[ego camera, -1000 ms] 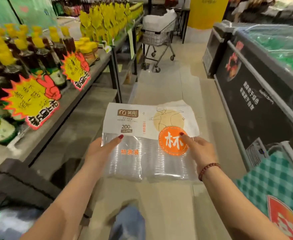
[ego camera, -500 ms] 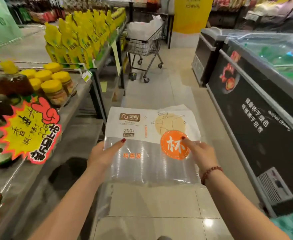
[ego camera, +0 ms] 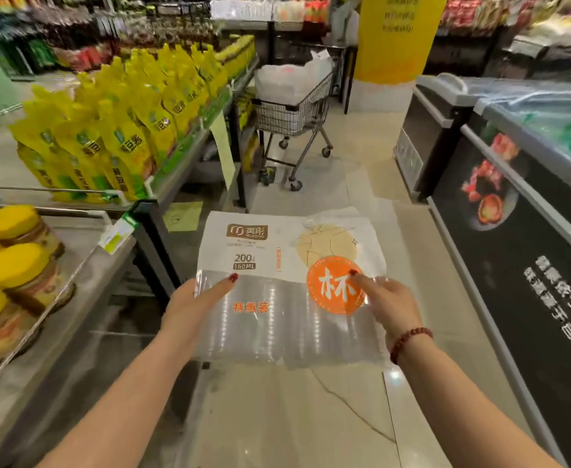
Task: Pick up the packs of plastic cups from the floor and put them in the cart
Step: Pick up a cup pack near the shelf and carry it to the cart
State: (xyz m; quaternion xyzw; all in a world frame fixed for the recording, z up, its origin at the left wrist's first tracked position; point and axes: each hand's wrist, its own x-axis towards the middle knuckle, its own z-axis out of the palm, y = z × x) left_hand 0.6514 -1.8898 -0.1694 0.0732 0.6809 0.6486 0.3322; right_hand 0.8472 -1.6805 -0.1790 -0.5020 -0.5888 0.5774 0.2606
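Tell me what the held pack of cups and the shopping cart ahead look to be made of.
Clear pack of cups with the white and orange label: thin glossy plastic film, judging by its glare streaks and see-through lower half; the cups inside look like clear plastic. Wire shopping cart: bare grey metal mesh basket on a tubular frame, probably steel.
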